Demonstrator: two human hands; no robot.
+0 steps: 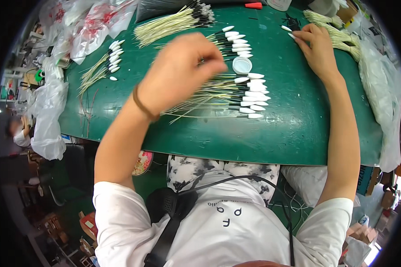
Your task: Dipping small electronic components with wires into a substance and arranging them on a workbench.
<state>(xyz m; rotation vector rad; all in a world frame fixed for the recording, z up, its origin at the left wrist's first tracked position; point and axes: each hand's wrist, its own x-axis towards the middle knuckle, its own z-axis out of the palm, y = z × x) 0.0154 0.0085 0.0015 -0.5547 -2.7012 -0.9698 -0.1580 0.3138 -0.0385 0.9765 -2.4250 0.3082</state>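
Stem bunch (115, 58): well left of round dish (242, 72) | left hand (180, 66): left of dish, blurred, cannot tell its grip | white-tipped stems (255, 94): tabletop (294, 111), dish's near and far sides | right hand (320, 48): right of dish, pinching white tip (291, 35)

Premises: a workshop, evidenced by the green worktable (294, 138) beneath left hand (187, 66) and right hand (317, 46), white-tipped stems (255, 76) batched between them.
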